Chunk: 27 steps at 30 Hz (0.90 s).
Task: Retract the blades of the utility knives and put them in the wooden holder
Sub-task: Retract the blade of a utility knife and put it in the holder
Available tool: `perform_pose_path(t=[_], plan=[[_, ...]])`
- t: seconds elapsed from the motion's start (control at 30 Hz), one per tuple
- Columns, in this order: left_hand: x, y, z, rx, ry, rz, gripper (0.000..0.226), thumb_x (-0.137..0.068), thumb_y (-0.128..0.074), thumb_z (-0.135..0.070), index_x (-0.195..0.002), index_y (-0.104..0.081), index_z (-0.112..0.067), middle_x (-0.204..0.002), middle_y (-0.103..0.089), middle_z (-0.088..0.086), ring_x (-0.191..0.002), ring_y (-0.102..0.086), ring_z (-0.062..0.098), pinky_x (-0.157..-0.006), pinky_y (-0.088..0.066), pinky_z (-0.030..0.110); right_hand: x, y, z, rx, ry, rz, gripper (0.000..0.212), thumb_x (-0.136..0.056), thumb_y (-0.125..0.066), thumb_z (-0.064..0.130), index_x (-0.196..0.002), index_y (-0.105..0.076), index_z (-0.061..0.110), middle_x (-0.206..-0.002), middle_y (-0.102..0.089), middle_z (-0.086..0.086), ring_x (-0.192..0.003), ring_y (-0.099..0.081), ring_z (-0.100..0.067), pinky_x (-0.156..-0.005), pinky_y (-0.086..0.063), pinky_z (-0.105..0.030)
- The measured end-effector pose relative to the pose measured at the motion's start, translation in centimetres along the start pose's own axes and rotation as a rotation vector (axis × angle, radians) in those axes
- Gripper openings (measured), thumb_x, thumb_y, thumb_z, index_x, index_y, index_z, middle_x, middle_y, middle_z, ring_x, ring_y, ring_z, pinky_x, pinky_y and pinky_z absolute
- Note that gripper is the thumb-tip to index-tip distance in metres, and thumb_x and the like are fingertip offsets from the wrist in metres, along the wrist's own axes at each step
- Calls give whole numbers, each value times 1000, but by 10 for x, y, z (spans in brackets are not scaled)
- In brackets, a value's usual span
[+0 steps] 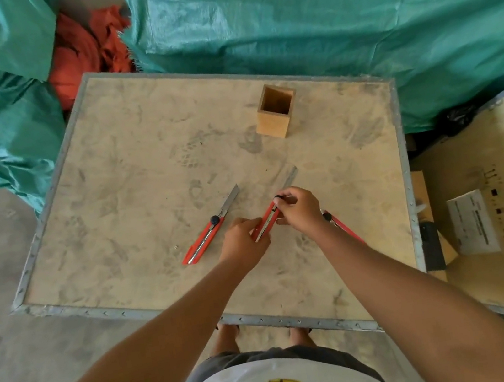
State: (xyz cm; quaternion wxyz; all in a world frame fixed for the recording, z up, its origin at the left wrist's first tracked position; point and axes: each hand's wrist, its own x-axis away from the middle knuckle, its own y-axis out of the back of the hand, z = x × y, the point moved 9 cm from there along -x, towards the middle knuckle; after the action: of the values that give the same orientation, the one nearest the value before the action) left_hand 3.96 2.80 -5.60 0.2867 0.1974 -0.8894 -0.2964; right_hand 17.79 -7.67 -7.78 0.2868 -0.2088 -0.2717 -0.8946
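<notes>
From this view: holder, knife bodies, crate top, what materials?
Wooden holder: looks like wood, smooth honey-toned finish, faint grain. Knife on the left: red body, probably plastic, with a bare grey metal blade and black knob. Crate top: seemingly unfinished plywood, scuffed and dusty, edged in dull grey metal strip.

A dusty plywood crate top with a metal edge (127, 164) fills the middle of the view. A square open-topped wooden holder (276, 111) stands upright on its far right part, well apart from everything else. Nearer the person, a red utility knife with its blade out (209, 230) lies on the board, left of both hands. Just right of it, a second red utility knife (272, 212) is held between the left hand (245, 243) at its near end and the right hand (300, 209) at its far end, blade pointing away towards the holder. A third red utility knife (343, 225) lies mostly hidden under the right forearm. Green tarpaulin (315, 15) lies behind the crate, and a second plywood crate (491, 186) stands to its right.
</notes>
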Motion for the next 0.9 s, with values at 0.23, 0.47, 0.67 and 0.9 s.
perform_pose_path(t=[0.23,0.47,0.67,0.9], plan=[[37,44,-41,111,-148,-30,52,-88,-70,-35,-137,-57,-22,-99,-70,-4,-87,-64,13,-80,-57,33,39,37,57,-229,137,21,16,-94,-71,11,-110,-72,11,-106,-73,-16,-83,-79,-29,-67,-67,-36],[71,61,-79,463,-209,101,61,-81,-79,-7,-135,-58,-26,-98,-74,-6,-76,-68,6,-81,-62,35,77,70,113,-259,287,120,21,-92,-74,9,-112,-73,5,-101,-78,-14,-80,-80,-28,-69,-67,-39],[84,66,-94,628,-197,86,61,-74,-82,1,-117,-67,-40,-100,-76,3,-84,-68,10,-81,-62,40,98,83,129,-234,317,229,24,-92,-72,7,-116,-74,4,-103,-79,-14,-84,-80,-22,-66,-66,-30],[84,70,-98,742,-146,30,52,-79,-76,7,-123,-69,-19,-98,-79,8,-84,-72,16,-82,-61,47,114,75,128,-4,393,355,24,-92,-73,12,-116,-78,17,-105,-80,-6,-93,-77,-21,-72,-67,-36]])
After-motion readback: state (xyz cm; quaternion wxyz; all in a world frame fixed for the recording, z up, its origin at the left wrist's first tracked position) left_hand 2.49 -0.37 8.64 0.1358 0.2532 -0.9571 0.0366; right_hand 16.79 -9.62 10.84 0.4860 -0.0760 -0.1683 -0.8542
